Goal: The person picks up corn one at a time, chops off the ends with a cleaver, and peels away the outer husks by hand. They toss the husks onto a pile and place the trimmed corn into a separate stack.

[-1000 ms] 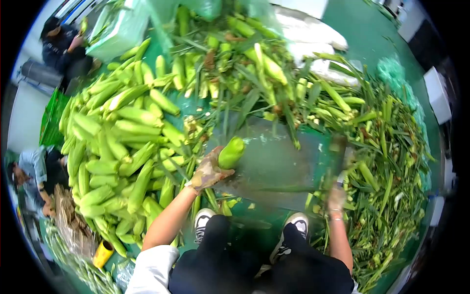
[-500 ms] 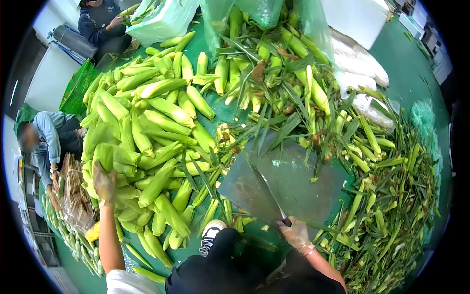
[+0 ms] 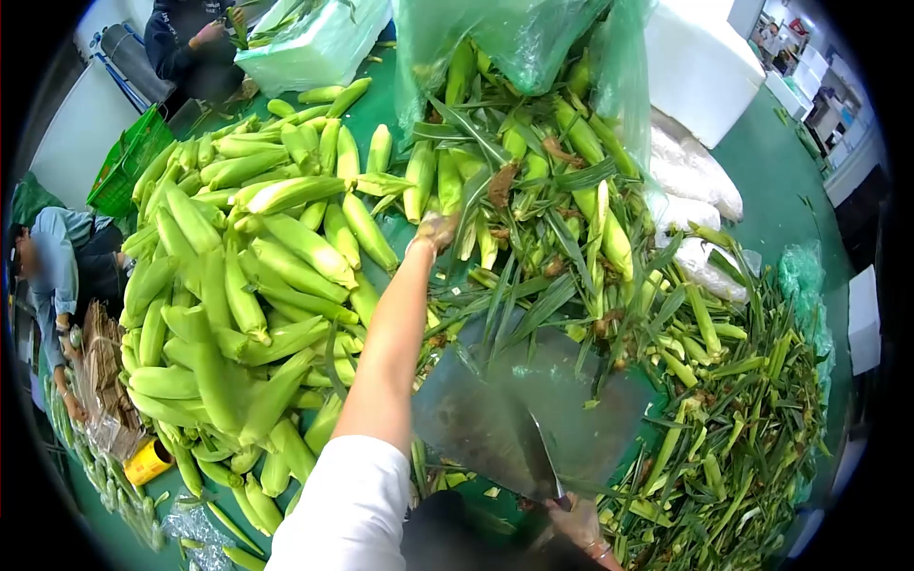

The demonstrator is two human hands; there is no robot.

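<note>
My left hand (image 3: 437, 229), in a thin clear glove, reaches forward to the untrimmed heap. Its fingers close around the lower end of a green-husked ear of corn (image 3: 449, 183). Down at the near edge of the dark cutting board (image 3: 466, 409), my gloved right hand (image 3: 575, 521) grips a knife (image 3: 538, 457) by its dark handle. The knife's long blade points forward over the board, slightly blurred. Left of my outstretched arm rises a big pile of trimmed corn ears (image 3: 286, 247).
A green plastic bag (image 3: 533, 48) spills leafy corn at the back. Cut leaves and husks (image 3: 733, 457) heap up on the right. White foam boxes (image 3: 700, 67) stand behind. One person (image 3: 57, 266) crouches at left, another (image 3: 190, 43) sits at back left near a green basket (image 3: 129, 162).
My left hand has swung from the trimmed pile at left to the leafy corn ahead. One ear now lies differently on the trimmed pile. My right hand keeps the knife, shifted slightly nearer.
</note>
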